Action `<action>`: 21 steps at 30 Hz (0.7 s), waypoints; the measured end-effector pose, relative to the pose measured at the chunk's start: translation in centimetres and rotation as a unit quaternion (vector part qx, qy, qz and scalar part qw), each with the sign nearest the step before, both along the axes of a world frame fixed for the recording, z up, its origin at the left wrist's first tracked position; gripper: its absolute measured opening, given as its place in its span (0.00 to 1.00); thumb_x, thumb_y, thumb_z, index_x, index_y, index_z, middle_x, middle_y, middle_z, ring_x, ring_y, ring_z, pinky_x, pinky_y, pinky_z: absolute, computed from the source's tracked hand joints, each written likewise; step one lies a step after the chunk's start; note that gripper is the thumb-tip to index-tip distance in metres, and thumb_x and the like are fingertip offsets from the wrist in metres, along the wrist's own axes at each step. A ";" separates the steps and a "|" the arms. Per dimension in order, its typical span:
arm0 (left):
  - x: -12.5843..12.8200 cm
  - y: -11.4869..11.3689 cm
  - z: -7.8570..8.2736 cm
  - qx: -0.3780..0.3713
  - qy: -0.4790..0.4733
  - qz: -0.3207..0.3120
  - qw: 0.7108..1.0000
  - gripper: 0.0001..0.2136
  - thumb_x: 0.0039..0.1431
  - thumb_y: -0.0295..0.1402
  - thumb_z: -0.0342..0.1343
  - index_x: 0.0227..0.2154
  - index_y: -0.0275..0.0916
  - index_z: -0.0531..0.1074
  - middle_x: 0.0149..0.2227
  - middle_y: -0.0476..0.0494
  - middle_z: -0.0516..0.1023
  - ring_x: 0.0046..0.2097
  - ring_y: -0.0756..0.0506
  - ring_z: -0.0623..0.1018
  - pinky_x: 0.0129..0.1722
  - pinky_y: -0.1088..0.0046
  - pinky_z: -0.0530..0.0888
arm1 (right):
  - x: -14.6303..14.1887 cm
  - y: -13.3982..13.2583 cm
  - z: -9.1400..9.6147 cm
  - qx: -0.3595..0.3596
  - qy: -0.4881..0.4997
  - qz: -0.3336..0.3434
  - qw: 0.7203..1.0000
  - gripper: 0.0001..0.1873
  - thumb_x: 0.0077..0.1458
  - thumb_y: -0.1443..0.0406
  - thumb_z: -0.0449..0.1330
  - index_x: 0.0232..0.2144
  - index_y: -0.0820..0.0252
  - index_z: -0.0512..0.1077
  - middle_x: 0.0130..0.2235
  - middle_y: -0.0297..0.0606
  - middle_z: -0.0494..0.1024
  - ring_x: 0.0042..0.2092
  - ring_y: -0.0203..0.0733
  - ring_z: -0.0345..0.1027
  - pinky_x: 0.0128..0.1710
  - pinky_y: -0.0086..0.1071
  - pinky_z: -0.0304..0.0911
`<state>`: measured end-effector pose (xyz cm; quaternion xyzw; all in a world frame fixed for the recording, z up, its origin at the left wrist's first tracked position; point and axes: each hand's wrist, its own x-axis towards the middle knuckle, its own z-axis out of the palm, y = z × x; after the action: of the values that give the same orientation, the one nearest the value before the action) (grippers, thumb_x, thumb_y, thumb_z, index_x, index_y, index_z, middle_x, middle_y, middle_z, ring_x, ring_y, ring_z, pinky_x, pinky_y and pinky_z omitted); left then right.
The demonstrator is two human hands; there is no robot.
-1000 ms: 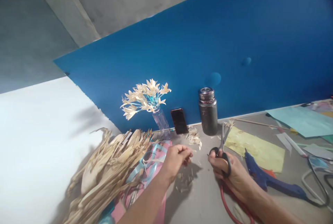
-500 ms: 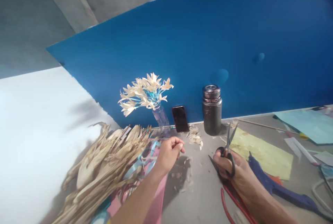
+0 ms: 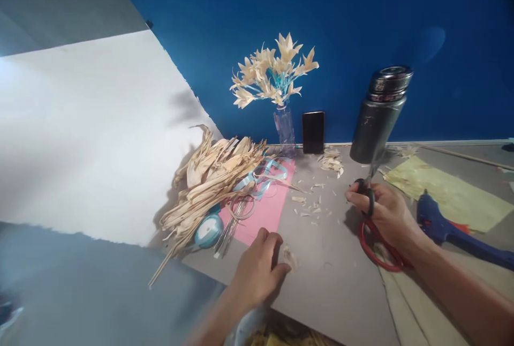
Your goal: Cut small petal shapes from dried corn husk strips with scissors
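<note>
My right hand grips black-handled scissors, their blurred blades pointing up in front of the dark flask. Below that wrist lie red handle loops of another tool. My left hand is low near the table's front edge, thumb and bent fingers apart. Just beyond its fingertips is a blurred pale scrap; whether it touches them I cannot tell. Left of this hand lie a pink sheet, thin wires, a blue ribbon roll and a heap of dried husks.
Pale husk flowers stand in a clear bottle at the back. Beside it are a phone and a dark flask. A blue glue gun and yellow sheet lie right. A container sits below the table edge.
My left hand has come back toward the front edge, and its fingers have parted. The right hand still holds the scissors upright. The view has turned left and downward.
</note>
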<state>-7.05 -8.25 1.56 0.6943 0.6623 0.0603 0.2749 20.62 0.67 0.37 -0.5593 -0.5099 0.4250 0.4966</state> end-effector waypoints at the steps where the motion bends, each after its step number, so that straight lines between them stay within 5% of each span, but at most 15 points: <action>1: 0.3 -0.1 -0.2 0.004 0.002 -0.006 1.000 0.13 0.53 0.33 0.57 0.43 0.42 0.69 0.48 0.41 0.69 0.45 0.41 0.74 0.43 0.66 0.67 | -0.2 -0.1 0.1 0.001 -0.021 0.012 1.000 0.11 0.48 0.56 0.67 0.28 0.56 0.74 0.22 0.31 0.69 0.24 0.38 0.57 0.22 0.31 0.52; 11: 1.5 1.9 -0.9 -0.010 -0.173 -0.019 0.985 0.08 0.49 0.23 0.50 0.30 0.42 0.66 0.27 0.50 0.71 0.30 0.48 0.70 0.30 0.73 0.63 | -2.0 -1.3 -0.6 0.031 -0.125 0.141 0.982 0.07 0.51 0.59 0.63 0.27 0.56 0.72 0.22 0.29 0.70 0.24 0.38 0.60 0.24 0.31 0.56; 17: 0.2 0.8 0.8 -0.066 -0.213 -0.164 0.961 0.27 0.45 0.18 0.47 0.48 0.43 0.73 0.46 0.43 0.74 0.43 0.45 0.74 0.43 0.71 0.71 | -2.6 -2.1 -0.4 0.041 -0.209 0.219 0.952 0.04 0.49 0.62 0.63 0.26 0.56 0.72 0.22 0.27 0.70 0.25 0.37 0.59 0.25 0.30 0.54; 21: 0.9 -2.0 2.7 -0.091 -0.256 -0.223 0.936 0.27 0.49 0.24 0.56 0.55 0.46 0.72 0.53 0.39 0.70 0.54 0.40 0.72 0.54 0.66 0.69 | -2.5 -2.0 -0.5 0.036 -0.241 0.233 0.941 0.05 0.49 0.61 0.62 0.27 0.56 0.73 0.21 0.27 0.68 0.25 0.37 0.59 0.25 0.30 0.53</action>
<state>-6.15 -10.25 4.22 0.7576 0.4003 0.1123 0.5032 18.16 -1.35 -0.15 -0.4922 -0.7455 0.3627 0.2655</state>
